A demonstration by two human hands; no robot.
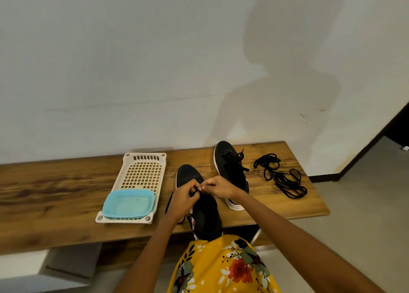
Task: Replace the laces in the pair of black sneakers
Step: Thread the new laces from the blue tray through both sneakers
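Observation:
Two black sneakers stand on a wooden bench. The near sneaker points away from me, its heel over the bench's front edge. My left hand and my right hand meet over its lacing area, and both pinch its black lace. One lace end trails down the shoe's left side. The far sneaker, with a white sole, sits behind and to the right, its lace loose on top. A heap of loose black laces lies at the bench's right end.
A cream perforated plastic tray lies left of the sneakers, with a light blue shallow dish on its near end. The wooden bench stands against a white wall. My yellow floral garment shows below the bench edge.

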